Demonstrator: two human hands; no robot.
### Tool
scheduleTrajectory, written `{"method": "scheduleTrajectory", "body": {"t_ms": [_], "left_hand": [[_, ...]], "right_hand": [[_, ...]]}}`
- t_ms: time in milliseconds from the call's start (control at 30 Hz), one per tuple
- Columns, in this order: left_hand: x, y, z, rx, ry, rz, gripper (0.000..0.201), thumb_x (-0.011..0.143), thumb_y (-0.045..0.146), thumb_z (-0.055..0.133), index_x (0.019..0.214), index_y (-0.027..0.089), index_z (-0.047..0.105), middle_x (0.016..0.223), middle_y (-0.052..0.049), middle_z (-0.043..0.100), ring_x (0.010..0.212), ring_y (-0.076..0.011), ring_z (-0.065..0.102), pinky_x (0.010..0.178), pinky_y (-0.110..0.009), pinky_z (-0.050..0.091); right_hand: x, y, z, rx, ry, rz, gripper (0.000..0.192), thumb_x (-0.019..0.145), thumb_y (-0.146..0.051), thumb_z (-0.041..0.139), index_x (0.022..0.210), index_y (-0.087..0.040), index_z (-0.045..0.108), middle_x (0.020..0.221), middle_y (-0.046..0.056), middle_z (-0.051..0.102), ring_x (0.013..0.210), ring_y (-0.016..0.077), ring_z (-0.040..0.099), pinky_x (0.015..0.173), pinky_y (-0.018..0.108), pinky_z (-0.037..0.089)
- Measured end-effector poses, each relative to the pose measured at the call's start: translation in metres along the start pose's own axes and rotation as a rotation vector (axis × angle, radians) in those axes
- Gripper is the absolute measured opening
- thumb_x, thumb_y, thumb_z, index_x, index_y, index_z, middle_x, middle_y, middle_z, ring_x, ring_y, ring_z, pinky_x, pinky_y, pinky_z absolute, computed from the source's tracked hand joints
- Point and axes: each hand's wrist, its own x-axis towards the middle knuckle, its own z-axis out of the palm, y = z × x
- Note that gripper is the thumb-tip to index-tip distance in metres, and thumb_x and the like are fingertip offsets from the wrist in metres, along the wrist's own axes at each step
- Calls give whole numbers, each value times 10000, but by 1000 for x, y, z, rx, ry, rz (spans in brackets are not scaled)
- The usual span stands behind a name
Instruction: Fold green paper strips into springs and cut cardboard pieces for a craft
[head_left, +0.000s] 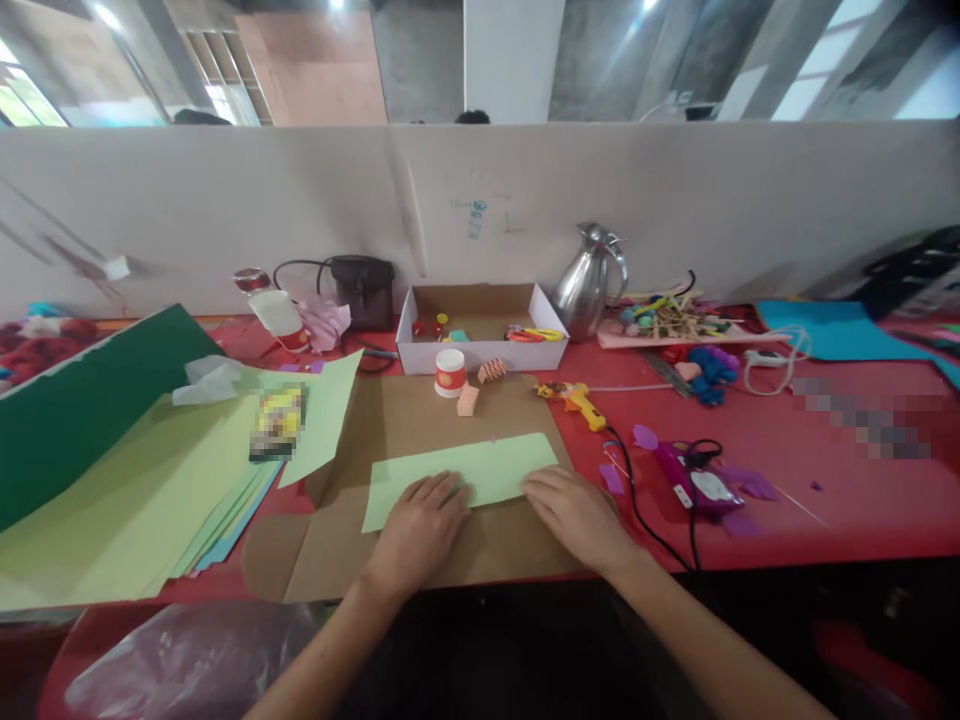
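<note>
A light green paper strip [465, 475] is laid flat on a brown cardboard sheet [420, 420] near the table's front edge, and its lower edge is pressed down by the left hand [420, 530] and the right hand [574, 515], fingers spread flat and gripping nothing. Parts of that edge are hidden under the hands. Beyond it stand a small white cup [450, 372] and an open cardboard box [480, 330], whose small contents are hard to make out, and a yellow glue gun [574, 398] lies to the right.

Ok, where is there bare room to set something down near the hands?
Bare brown cardboard sheet between the light green paper strip and white paper cup; bare red tablecloth right of the purple glue gun. Crowded by the silver jug.
</note>
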Motion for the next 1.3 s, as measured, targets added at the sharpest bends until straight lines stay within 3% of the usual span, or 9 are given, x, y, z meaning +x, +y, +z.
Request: {"method": "scheduleTrajectory", "body": {"t_ms": [100, 233, 367, 533, 900, 1133, 1300], "left_hand": [[-22, -19, -7, -47, 10, 18, 282, 934, 220, 479, 1165, 215, 642, 1207, -72, 663, 1125, -233, 597, 981, -403, 462], [-40, -39, -19, -226, 18, -186, 239, 935, 253, 481, 980, 244, 715, 1033, -44, 689, 953, -184, 640, 843, -304, 502], [-39, -53, -30, -365, -21, -355, 263, 916, 333, 506, 787, 227, 709, 871, -28, 678, 843, -176, 633, 775, -283, 483], [-37, -68, -31, -325, -58, -487, 312, 889, 439, 513, 729, 204, 642, 827, -39, 642, 809, -201, 610, 715, -293, 454], [-40, -65, -29, -304, 13, -585, 277, 887, 406, 509, 749, 209, 647, 847, -38, 647, 839, -203, 613, 756, -294, 431], [-40, -68, -24, -244, -8, -576, 323, 896, 439, 500, 690, 208, 595, 789, -42, 611, 812, -219, 586, 726, -317, 417], [-43, -68, -21, -255, 38, -551, 262, 879, 407, 540, 718, 208, 597, 814, -45, 610, 839, -222, 582, 754, -313, 424]], "right_hand": [[1, 11, -4, 48, 16, 15, 193, 930, -176, 522, 978, -216, 704, 1012, 39, 694, 981, 204, 590, 887, 350, 472], [5, 21, -9, 193, 3, 98, 153, 912, -238, 575, 847, -226, 712, 920, 22, 686, 899, 183, 605, 842, 313, 464], [15, 28, -12, 266, -39, 193, 167, 892, -281, 599, 770, -216, 692, 849, 17, 672, 836, 175, 613, 772, 279, 444], [23, 27, -10, 192, -73, 285, 208, 887, -371, 591, 778, -215, 673, 818, 19, 682, 804, 187, 617, 686, 264, 400], [27, 26, -2, 57, -127, 379, 243, 851, -451, 601, 785, -228, 670, 851, 32, 728, 824, 224, 654, 633, 265, 361], [29, 27, -1, 65, -131, 360, 212, 851, -419, 614, 794, -222, 667, 857, 23, 732, 821, 217, 656, 640, 262, 359], [29, 27, -1, 43, -158, 373, 221, 844, -430, 621, 789, -221, 667, 836, 29, 732, 807, 224, 655, 633, 264, 352]]}}
